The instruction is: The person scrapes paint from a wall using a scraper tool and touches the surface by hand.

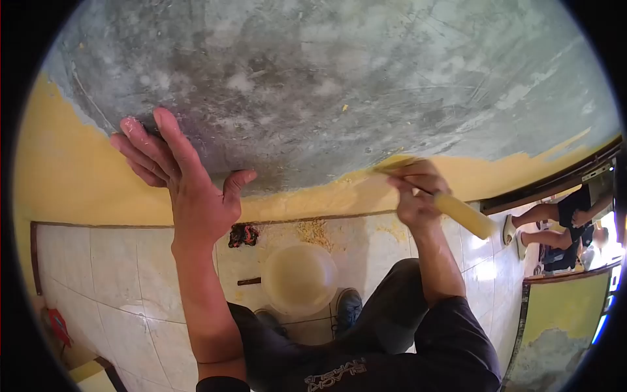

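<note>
My left hand [196,176] is spread against the wall, its fingers apart and nothing in them. Grey bare plaster [294,85] covers the upper wall, and yellow paint [287,206] runs along its lower part. To the right, my right hand [421,193] is closed around a scraper with a thick yellow handle [465,215]. The scraper's blade end is blurred and meets the wall where the paint borders the plaster. A small yellow flake [345,107] clings to the grey surface.
Below me, a pale round bucket [299,279] stands on white floor tiles near my shoes. Yellow paint scraps [315,233] lie by the wall beside a black-and-red item [243,235]. A dark strip [249,281] lies left of the bucket. Another person [562,219] is at the right doorway.
</note>
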Demonstrator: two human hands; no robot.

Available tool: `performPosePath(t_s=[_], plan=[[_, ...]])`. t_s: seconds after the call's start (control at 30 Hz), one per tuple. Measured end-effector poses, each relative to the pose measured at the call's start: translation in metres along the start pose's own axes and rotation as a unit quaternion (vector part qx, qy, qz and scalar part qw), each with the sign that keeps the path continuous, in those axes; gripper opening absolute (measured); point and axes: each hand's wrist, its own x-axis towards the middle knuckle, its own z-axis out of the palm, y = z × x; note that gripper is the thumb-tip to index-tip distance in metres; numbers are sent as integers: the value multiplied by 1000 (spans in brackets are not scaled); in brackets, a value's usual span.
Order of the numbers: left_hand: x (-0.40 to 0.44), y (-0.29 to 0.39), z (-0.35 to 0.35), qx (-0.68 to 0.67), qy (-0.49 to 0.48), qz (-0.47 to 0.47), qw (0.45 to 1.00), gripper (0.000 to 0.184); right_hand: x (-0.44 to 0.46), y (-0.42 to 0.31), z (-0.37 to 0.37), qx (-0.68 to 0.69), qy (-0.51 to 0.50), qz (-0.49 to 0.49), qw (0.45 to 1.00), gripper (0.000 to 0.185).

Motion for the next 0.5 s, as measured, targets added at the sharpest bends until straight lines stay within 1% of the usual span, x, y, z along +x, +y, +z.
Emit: performPosePath(t_s=[0.03, 0.07, 0.1, 0.17, 0.27, 0.4, 0.47, 0.5], plan=[[0, 0, -2, 3, -3, -7, 1000, 121, 1, -4, 5, 3, -24, -17, 1000, 40], [0, 0, -4, 5, -7, -14, 1000, 121, 4, -10, 4, -48, -50, -52, 996, 39], [7, 4, 11, -1, 19, -8, 1000, 121, 15, 3, 1, -59, -41, -75, 995, 39], [4, 6, 3, -7, 2, -21, 1000, 121, 15, -5, 3, -76, -9, -103, 992, 38], [1, 6, 0, -6, -5, -25, 1000, 122, 0, -2, 6, -34, -6, -71, 997, 39], [3, 5, 2, -2, 1, -7, 1000, 123, 9, -6, 4, -73, 2, -92, 993, 39], [3, 4, 2, 1, 5, -8, 1000, 123, 6, -2, 7, -36, 35, -84, 995, 38], [3, 4, 2, 1, 5, -8, 1000, 123, 6, -3, 6, -36, 34, -84, 995, 38]])
